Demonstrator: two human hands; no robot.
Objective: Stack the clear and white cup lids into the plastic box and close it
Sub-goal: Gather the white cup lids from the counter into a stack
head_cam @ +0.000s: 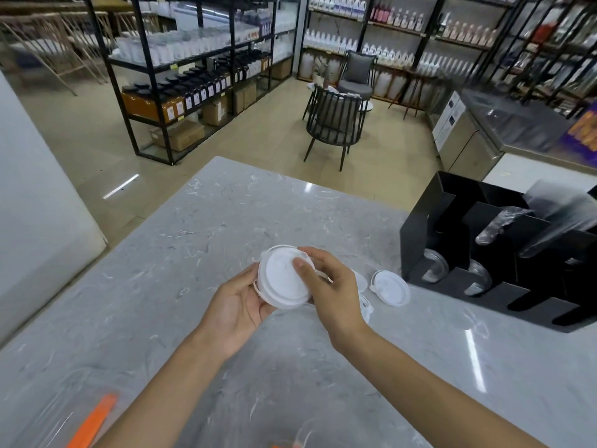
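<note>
Holding a small stack of white cup lids (284,277) above the grey marble counter (200,247), the left hand (237,305) is curled under the stack's lower edge, while the right hand (326,282) is closed over its far rim with the thumb pressed flat on the top lid. Another white lid (391,287) lies loose on the counter just beside the right hand, and parts of further lids are glimpsed behind that hand. A black cup dispenser (478,253) stands to the right, with clear domed lids (434,270) seen in its lower slots. At the lower left edge a clear plastic box (48,412) with an orange clip (93,421) is partly visible; whether it is open cannot be told.

The lids are judged to be very light, thin and slightly flexible, smooth enough to slide off one another, and easily cracked if squeezed across the middle. A hold at opposite rims, with the stack kept level, is judged to be safest.

No brand or writing can be read on the lids; the labels on the distant shelf bottles are too blurred.
</note>
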